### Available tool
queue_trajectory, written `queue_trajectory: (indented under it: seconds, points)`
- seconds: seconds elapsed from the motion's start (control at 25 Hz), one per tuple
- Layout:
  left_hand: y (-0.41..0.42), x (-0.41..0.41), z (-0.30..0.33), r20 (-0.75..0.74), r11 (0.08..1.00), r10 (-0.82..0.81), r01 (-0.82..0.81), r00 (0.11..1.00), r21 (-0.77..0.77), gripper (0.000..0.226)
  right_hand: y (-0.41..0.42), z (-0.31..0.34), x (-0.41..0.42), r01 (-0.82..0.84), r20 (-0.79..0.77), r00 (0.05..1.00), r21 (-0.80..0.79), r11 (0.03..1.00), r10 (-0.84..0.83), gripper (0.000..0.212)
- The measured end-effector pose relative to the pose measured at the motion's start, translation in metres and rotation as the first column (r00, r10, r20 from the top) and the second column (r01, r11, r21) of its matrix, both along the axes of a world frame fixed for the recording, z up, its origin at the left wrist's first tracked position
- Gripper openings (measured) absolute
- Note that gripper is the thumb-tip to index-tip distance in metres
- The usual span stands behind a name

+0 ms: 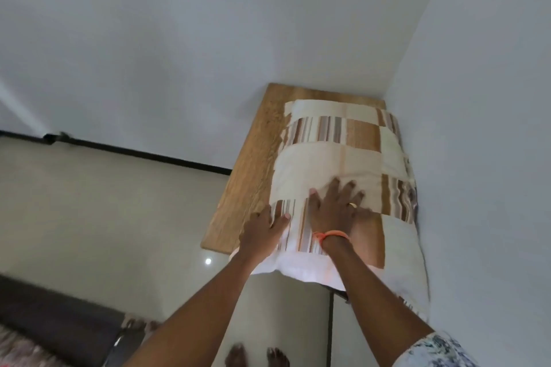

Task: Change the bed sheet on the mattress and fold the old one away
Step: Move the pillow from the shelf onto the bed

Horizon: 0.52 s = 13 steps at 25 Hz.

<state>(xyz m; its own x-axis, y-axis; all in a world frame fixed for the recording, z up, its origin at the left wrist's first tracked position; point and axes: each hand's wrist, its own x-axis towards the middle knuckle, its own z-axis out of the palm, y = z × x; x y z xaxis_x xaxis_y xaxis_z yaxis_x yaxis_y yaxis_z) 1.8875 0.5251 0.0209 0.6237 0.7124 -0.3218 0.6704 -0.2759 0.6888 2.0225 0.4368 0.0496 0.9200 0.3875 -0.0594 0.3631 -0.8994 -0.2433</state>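
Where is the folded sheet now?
The folded sheet lies on the wooden shelf in the wall corner, right of centre, under both the left hand and right hand.

Both arms stretched forward; left hand (272,222) and right hand (335,207) flat, palms down, fingers spread.

soft even daylight; glare spot on floor (208,261); blurred, warped edges.

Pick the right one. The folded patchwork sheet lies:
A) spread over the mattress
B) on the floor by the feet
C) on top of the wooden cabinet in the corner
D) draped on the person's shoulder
C: the folded sheet rests on the wooden cabinet top, and both the left hand and the right hand press flat on it.
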Motion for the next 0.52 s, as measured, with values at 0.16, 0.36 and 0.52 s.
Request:
queue_trajectory:
  seconds: [0.16, 0.36, 0.52]
  points:
    - [0.005, -0.096, 0.000, 0.016, 0.956, 0.289, -0.289, 0.957, 0.044, 0.052, 0.035, -0.012, -0.095, -0.372, 0.026, 0.928, 0.020, 0.928, 0.372, 0.069]
    - [0.022, -0.277, 0.009, 0.147, 0.774, 0.620, -0.632, 0.770, 0.048, 0.056, 0.081, -0.004, -0.248, -0.565, -0.149, 0.789, 0.202, 0.800, 0.596, 0.059]
    - [-0.012, -0.461, 0.021, 0.255, 0.527, 0.821, -0.850, 0.510, 0.001, 0.047, 0.097, 0.006, -0.429, -0.687, -0.206, 0.618, 0.327, 0.649, 0.758, 0.051]
